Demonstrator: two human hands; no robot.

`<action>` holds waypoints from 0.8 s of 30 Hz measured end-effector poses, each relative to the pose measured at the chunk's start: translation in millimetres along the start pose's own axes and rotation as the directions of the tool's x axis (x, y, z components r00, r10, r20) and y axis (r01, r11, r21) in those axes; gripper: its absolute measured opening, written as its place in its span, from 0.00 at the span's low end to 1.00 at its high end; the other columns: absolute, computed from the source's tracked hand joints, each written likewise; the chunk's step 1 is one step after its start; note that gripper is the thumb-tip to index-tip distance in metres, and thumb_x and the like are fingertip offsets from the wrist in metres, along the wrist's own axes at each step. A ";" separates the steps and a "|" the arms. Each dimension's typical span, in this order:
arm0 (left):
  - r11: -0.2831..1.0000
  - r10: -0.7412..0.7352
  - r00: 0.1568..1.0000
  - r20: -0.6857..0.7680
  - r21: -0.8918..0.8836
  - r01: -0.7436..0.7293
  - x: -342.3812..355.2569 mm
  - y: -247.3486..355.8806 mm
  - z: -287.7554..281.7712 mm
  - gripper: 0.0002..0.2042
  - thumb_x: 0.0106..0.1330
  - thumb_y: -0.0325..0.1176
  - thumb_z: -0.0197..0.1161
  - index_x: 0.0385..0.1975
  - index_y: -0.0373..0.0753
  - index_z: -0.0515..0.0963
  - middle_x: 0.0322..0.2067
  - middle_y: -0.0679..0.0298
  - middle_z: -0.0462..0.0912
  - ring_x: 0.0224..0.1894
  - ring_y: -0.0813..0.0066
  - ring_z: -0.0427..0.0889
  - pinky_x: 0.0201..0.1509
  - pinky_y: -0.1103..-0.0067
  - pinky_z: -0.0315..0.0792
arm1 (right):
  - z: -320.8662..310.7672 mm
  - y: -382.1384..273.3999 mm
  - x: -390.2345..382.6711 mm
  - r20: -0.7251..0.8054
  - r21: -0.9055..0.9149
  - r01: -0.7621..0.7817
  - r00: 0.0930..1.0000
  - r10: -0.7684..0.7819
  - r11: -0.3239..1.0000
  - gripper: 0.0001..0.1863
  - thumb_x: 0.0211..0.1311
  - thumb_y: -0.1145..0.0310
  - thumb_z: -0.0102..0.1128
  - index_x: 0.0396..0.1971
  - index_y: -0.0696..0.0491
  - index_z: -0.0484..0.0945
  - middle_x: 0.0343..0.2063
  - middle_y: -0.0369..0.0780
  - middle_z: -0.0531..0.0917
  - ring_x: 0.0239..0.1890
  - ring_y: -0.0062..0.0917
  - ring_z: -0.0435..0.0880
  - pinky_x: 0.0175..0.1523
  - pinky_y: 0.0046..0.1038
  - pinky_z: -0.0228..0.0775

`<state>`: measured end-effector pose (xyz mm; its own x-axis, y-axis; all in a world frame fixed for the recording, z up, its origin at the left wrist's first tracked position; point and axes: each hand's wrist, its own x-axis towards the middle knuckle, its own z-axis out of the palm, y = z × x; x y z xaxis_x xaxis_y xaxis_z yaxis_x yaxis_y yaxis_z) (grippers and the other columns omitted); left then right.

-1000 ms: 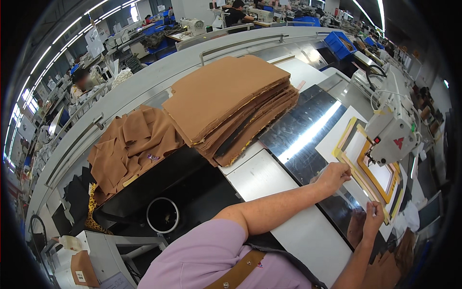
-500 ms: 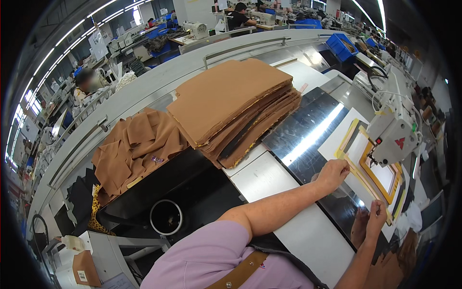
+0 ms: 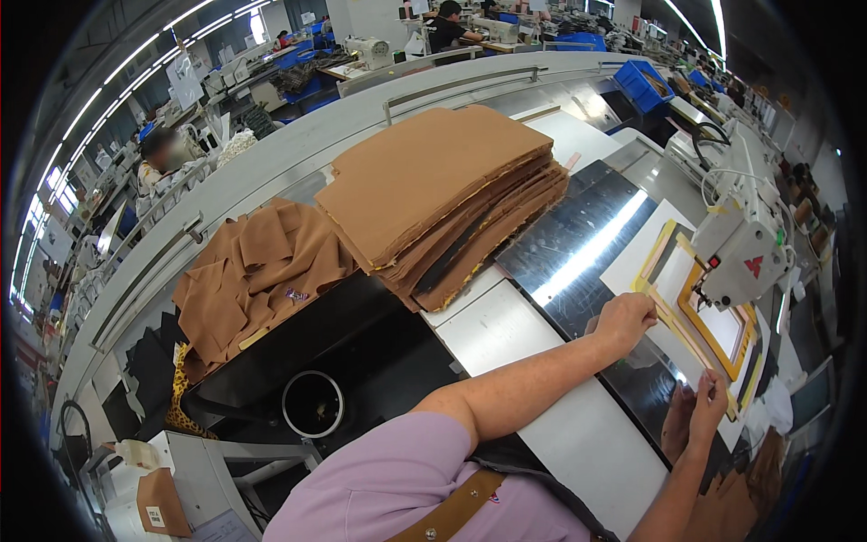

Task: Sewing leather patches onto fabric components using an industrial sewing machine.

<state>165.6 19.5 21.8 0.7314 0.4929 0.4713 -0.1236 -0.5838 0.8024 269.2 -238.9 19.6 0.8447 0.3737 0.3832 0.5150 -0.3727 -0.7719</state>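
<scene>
While both hands sit at the near edge of the sewing template, the pale strip (image 3: 679, 332) along that edge runs slantwise between them, its long axis going from upper left to lower right in the view. The left hand (image 3: 625, 323) is at the upper end of this stretch and the right hand (image 3: 709, 406) at the lower end, so neither reaches across the other. Each hand has its thumb and fingertips drawn close together at the strip; whether they pinch it or merely touch it, I cannot tell. Just beyond, to the right of the strip, lies the yellow frame (image 3: 707, 345), its near side roughly in line with the strip and its opening showing white. The right fingertips are just beside the frame's lower corner, while the left ones are nearer its upper part. The sewing machine head (image 3: 736, 257) hangs at the far side, its needle end by the frame's upper part, nearer the left fingertips than the right. Under the template a white sheet (image 3: 629, 266) rests on the dark, shiny table (image 3: 578, 230).
</scene>
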 end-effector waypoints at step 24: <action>0.996 -0.042 0.999 0.031 0.080 0.040 -0.4 -8.6 0.5 0.07 0.62 0.31 0.65 0.37 0.37 0.80 0.30 0.52 0.85 0.37 0.51 0.85 0.43 0.64 0.78 | -0.3 18.5 6.5 -0.014 -0.017 0.004 1.000 -0.004 1.000 0.07 0.70 0.69 0.62 0.37 0.57 0.77 0.27 0.29 0.71 0.29 0.12 0.65 0.34 0.17 0.60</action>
<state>166.8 24.0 14.6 0.7562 0.4971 0.4256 -0.0406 -0.6135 0.7886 284.3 -243.7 8.0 0.8444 0.3634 0.3936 0.5209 -0.3852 -0.7618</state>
